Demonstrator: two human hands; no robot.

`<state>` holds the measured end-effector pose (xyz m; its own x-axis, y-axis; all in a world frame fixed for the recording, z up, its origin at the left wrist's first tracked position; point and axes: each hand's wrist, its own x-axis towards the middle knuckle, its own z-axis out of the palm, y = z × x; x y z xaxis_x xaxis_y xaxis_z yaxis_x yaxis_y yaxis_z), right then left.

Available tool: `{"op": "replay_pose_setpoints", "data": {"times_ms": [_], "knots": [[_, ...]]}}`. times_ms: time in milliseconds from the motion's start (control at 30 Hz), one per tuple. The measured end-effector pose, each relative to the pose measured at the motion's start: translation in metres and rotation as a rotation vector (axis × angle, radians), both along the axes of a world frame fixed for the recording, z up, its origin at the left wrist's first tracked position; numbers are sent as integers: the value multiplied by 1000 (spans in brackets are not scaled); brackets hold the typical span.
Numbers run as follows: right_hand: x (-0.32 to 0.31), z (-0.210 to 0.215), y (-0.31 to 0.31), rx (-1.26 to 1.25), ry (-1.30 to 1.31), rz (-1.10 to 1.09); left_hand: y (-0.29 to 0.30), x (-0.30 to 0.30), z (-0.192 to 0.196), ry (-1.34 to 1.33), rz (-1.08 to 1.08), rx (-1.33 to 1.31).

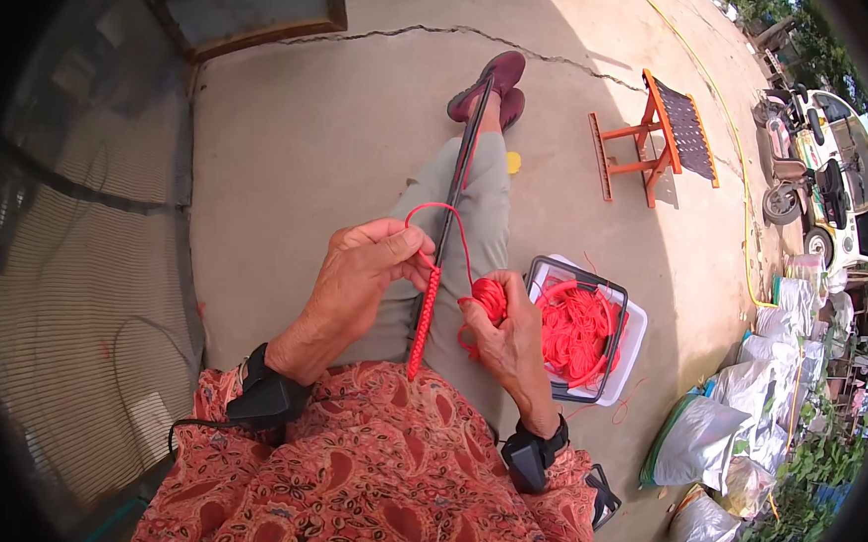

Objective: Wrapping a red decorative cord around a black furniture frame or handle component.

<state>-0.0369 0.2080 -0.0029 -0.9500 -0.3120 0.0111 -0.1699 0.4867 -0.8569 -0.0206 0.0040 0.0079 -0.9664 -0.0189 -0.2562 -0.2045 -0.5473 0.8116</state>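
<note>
Between thumb and fingers, my left hand [359,276] pinches red cord at the upper end of a narrow red braid [423,325], which hangs down to my lap along a long thin dark bar [453,188]. My right hand [511,340] is closed around a small wound bundle of red cord [489,295]. A loose loop of the same cord arches above both hands, joining the bundle to the braid's upper end. The dark bar runs from near my shoes over my legs to my lap; how its near end is held is hidden.
To my right stands a white basket [634,345] with a dark handle, filled with tangled red cord [577,331]. Farther off is an orange-framed folding stool [651,140]. Stuffed sacks [707,442], a yellow hose [739,160] and parked vehicles [838,167] line the right side.
</note>
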Motion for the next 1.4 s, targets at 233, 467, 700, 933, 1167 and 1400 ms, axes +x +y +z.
{"op": "replay_pose_setpoints", "data": {"times_ms": [233,467,700,933,1167,1400], "knots": [[24,-27,4,199,115,136,-4,12,9,-46,12,-21],[34,-46,34,221,294,117,-3,11,16,60,66,-57],[18,-17,57,-341,24,-185,-3,-6,33,325,26,-200],[-2,28,67,-214,222,318,-5,-7,25,201,89,-344],[11,-20,1,-114,321,451,-14,24,10,-115,123,-339],[9,-7,-12,-77,117,374,-7,32,21,-138,117,-310]]}}
